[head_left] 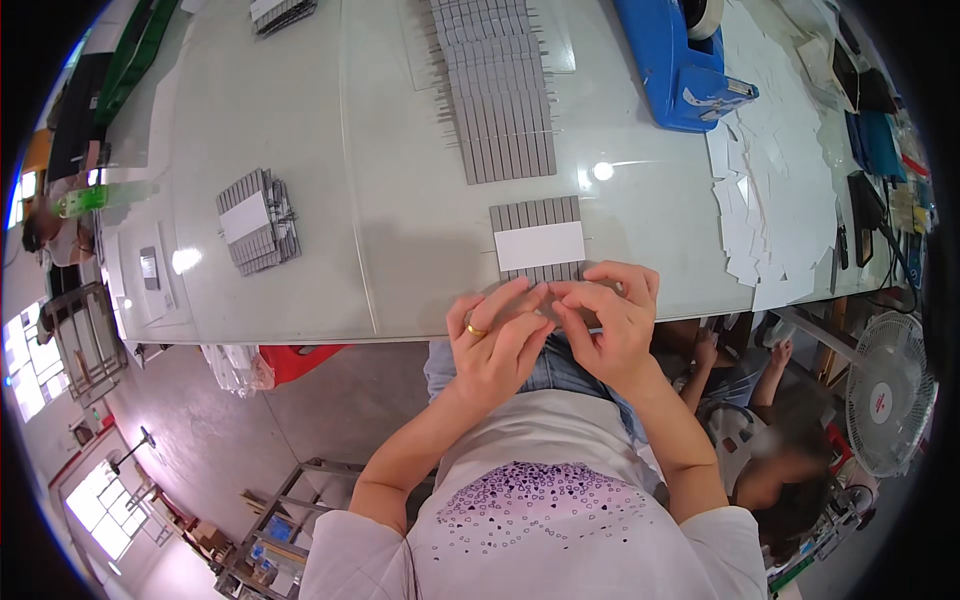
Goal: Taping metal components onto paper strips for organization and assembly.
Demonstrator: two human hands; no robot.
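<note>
Both of my hands meet just above the table's front edge, fingertips nearly touching. My left hand (500, 335), with a gold ring, has its thumb and forefinger drawn into a pinch. My right hand (612, 318) is pinched in the same way, its other fingers curled. Whatever lies between the fingertips is too small to make out. Just beyond them lies a flat row of narrow grey bars (537, 213) with thin wire ends at the sides. A white paper strip (540, 246) lies across its middle, and my fingers partly cover its near edge.
A long row of similar grey bars (505, 125) stretches away behind. Stacked bars with a white strip (258, 222) sit at left. A blue tape dispenser (668, 75) stands at far right, beside many white paper strips (770, 190). Another person (750, 440) and a fan (890, 395) are at right.
</note>
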